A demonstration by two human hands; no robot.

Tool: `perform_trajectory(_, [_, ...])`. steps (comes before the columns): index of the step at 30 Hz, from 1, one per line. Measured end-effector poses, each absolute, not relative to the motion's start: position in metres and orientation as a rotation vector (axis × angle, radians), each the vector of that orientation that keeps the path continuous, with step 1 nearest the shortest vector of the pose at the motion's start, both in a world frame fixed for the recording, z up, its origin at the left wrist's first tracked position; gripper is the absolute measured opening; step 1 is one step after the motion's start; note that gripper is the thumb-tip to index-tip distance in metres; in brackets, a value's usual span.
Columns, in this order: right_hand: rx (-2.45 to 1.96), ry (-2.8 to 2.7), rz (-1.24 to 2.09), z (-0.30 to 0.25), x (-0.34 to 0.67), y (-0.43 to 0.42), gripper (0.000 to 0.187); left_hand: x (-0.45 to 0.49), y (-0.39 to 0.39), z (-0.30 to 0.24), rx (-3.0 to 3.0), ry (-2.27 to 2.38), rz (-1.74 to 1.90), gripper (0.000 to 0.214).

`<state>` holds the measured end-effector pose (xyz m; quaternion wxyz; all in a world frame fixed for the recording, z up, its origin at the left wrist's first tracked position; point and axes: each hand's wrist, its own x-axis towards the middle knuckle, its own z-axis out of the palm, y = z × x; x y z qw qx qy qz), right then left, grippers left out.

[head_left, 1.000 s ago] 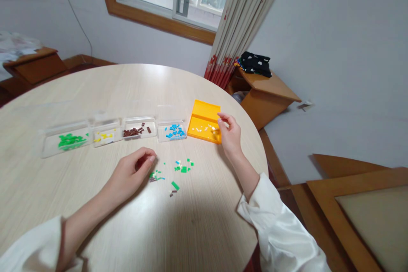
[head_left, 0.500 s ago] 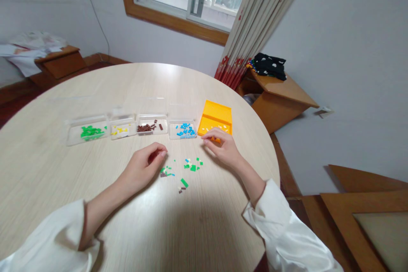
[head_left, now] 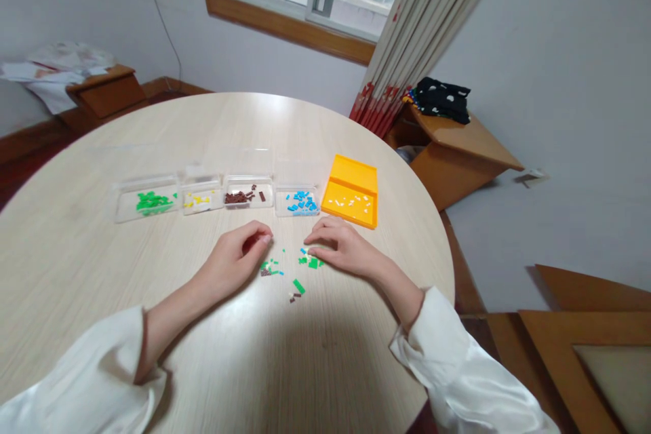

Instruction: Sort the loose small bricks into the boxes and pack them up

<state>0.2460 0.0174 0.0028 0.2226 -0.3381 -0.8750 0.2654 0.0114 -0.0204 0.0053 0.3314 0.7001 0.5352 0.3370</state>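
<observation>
My left hand rests on the table with thumb and forefinger tips together. Whatever may be in that pinch is too small to make out. Close to its fingertips lies a loose group of tiny green, brown and pale building bricks. Over a second small group of mostly green bricks is my right hand. A gap shows between its thumb and fingers, and I see nothing held there. Nearer to me lie a longer green brick and a few brown bricks.
Behind my hands stand clear boxes of green bricks, yellow bricks, brown bricks and blue bricks. At the row's right end is an open orange case with white bricks. The round table has a curved edge.
My right hand has come away from the orange case, moving left and toward me to the green bricks, and its fingers have parted. My left hand keeps its pinch. The view has shifted slightly.
</observation>
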Motion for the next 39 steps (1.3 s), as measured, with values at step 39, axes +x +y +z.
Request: perform_trajectory(39, [-1.216,-1.557,0.355,0.009,0.263,0.032,0.013,0.012,-0.021,0.004,1.845,1.389,0.885,0.028])
